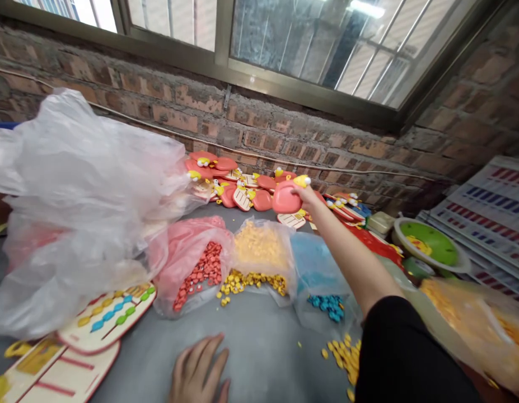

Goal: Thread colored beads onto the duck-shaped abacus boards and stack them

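Observation:
At the far side of the table my right hand is closed on a red toy board with a yellow head and white eyes. It is held above a pile of similar red and cream toy boards along the wall. My left hand is low in the middle, fingers spread, over the grey table, holding nothing. Between the hands are open plastic bags of red pieces, yellow pieces and blue pieces.
Crumpled clear plastic bags bulk up on the left. Below them lie cream boards with coloured beads. Loose yellow pieces are scattered at right, near a green basin and a bag of orange-yellow parts. A brick wall stands behind.

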Demonstrator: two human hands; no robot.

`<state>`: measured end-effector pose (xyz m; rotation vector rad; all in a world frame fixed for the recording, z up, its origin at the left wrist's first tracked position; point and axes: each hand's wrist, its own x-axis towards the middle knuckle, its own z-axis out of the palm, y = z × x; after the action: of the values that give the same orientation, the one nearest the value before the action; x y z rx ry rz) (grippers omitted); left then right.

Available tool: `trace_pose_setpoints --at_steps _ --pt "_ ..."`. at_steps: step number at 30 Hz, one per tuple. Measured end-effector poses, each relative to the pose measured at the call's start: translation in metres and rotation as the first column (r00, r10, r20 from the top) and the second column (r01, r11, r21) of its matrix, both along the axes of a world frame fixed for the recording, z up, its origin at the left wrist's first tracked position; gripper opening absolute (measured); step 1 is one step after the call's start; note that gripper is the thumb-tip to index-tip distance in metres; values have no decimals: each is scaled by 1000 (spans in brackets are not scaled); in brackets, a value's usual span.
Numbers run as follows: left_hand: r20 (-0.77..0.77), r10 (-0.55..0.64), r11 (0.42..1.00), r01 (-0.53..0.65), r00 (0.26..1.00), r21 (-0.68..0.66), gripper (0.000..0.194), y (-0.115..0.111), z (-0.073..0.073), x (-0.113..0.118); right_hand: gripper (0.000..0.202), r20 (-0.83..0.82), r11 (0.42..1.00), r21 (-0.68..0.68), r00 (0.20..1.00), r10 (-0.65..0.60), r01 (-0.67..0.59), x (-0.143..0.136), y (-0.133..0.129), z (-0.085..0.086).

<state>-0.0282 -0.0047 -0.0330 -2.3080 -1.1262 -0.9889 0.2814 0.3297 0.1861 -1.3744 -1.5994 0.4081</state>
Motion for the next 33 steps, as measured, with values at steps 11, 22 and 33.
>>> trace_pose_setpoints --at_steps 11,22,33 --pt "203 50 933 27 978 -359 29 -28 29 9 59 495 988 -124 857 142 -92 -82 -334 -110" --pt "123 68 781 23 990 -624 29 -30 31 11 39 603 938 -315 732 317 -147 -130 -346 -152" --pt "-9 122 790 -103 992 -604 36 -27 26 17 30 772 859 -368 398 496 -357 -209 -187 -153"
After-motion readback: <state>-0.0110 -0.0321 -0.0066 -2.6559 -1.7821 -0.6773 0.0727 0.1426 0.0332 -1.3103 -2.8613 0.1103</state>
